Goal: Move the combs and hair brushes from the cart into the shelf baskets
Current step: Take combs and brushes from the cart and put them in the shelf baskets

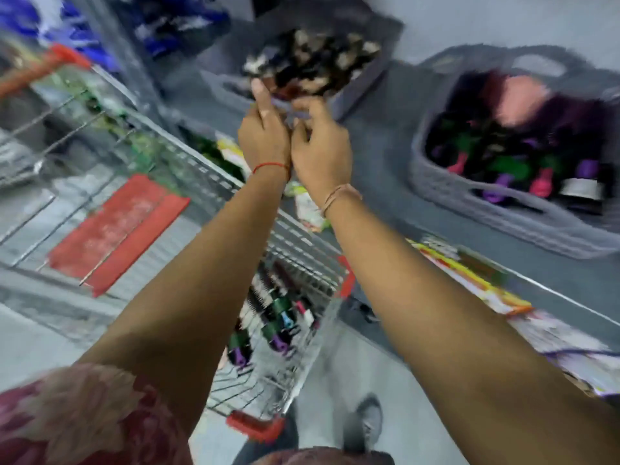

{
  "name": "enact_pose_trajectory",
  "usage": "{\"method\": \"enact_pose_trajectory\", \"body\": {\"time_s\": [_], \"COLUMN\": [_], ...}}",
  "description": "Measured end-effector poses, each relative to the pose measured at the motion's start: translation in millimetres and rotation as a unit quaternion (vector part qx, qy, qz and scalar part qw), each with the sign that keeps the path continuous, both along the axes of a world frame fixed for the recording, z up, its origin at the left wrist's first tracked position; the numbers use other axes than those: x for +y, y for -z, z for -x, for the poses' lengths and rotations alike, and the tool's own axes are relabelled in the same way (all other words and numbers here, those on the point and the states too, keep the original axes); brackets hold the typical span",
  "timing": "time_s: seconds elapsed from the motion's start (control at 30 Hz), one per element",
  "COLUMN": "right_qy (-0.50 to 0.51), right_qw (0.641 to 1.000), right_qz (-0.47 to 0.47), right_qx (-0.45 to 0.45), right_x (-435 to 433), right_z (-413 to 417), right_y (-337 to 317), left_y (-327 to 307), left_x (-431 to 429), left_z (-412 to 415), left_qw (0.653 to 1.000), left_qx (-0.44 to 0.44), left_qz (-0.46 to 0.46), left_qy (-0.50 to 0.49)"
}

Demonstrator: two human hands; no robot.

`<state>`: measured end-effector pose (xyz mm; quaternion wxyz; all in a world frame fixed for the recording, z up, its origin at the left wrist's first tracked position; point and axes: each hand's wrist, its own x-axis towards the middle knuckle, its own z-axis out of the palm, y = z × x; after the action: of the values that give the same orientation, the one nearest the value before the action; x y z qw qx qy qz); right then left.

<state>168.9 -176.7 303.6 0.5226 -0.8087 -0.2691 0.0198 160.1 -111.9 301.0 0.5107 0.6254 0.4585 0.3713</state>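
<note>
The picture is blurred by motion. My left hand (265, 132) and my right hand (320, 142) are raised side by side at the near rim of a grey shelf basket (364, 83) filled with dark and pale combs (312, 60). Together the two hands pinch a small bundle of items (288, 107); its kind is too blurred to tell. Below my arms the wire cart (295, 250) holds several hair brushes (268, 317) with green, purple and pink handles. A second grey basket (446, 193) at the right holds more brushes (513, 162) of the same colours.
The grey shelf (385, 146) runs from upper middle to the right edge, with coloured packets (469, 280) along its front. The cart's red child-seat flap (117, 229) lies at the left. Blue packaged goods (167, 25) hang at the top left. My shoe (369, 417) stands on the floor.
</note>
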Motion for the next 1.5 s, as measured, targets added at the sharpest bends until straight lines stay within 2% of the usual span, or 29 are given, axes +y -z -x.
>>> {"method": "enact_pose_trajectory", "body": {"time_s": [0.17,0.23,0.3,0.37,0.43,0.53,0.6,0.67,0.77,0.9,1.1,1.2,1.27,1.33,1.43,1.5], "right_qy": [-0.097,-0.13,-0.171,-0.22,-0.256,-0.283,-0.298,-0.289,-0.24,-0.176,-0.126,-0.132,-0.15,-0.147,-0.099,-0.054], "right_qw": [0.988,0.97,0.935,0.884,0.825,0.768,0.742,0.752,0.79,0.813,0.797,0.794,0.798,0.816,0.873,0.915], "right_qz": [0.098,0.172,0.261,0.346,0.422,0.532,0.575,0.578,0.561,0.552,0.573,0.583,0.578,0.548,0.431,0.335], "right_qx": [0.073,0.116,0.168,0.224,0.274,0.22,0.176,0.125,0.054,0.051,0.143,0.113,0.085,0.108,0.203,0.218], "right_x": [84.2,99.3,99.8,87.8,73.2,56.7,48.4,43.4,38.3,42.9,60.8,58.1,53.8,50.7,48.5,50.4], "right_z": [48.7,57.9,63.4,68.6,77.0,94.4,109.2,120.4,128.6,132.4,114.8,113.7,116.6,121.1,125.7,123.1], "right_y": [94.5,143.4,191.0,233.6,272.4,327.6,352.3,369.9,381.7,383.2,375.6,368.4,361.5,349.8,318.6,290.3], "left_y": [93.2,139.5,189.8,233.8,272.0,320.2,339.3,352.1,361.8,371.8,361.8,348.3,334.1,318.2,282.2,254.2], "left_x": [77.8,94.2,103.0,100.7,92.5,76.4,65.9,58.5,50.5,50.3,62.1,71.7,76.2,81.1,82.4,75.8], "left_z": [70.3,94.7,117.0,140.2,167.8,202.7,210.2,206.0,195.8,192.0,191.5,188.4,185.6,182.5,174.2,165.7], "left_qw": [0.991,0.981,0.96,0.921,0.863,0.784,0.756,0.756,0.76,0.767,0.761,0.77,0.785,0.803,0.854,0.899], "left_qx": [0.095,0.137,0.218,0.314,0.395,0.479,0.506,0.503,0.516,0.493,0.483,0.471,0.463,0.451,0.387,0.321], "left_qz": [0.061,0.112,0.165,0.23,0.315,0.393,0.408,0.41,0.391,0.411,0.431,0.43,0.411,0.39,0.346,0.299], "left_qy": [-0.071,-0.075,-0.064,-0.024,0.0,0.045,0.079,0.089,0.061,0.024,0.019,0.027,0.029,0.026,0.012,-0.003]}}
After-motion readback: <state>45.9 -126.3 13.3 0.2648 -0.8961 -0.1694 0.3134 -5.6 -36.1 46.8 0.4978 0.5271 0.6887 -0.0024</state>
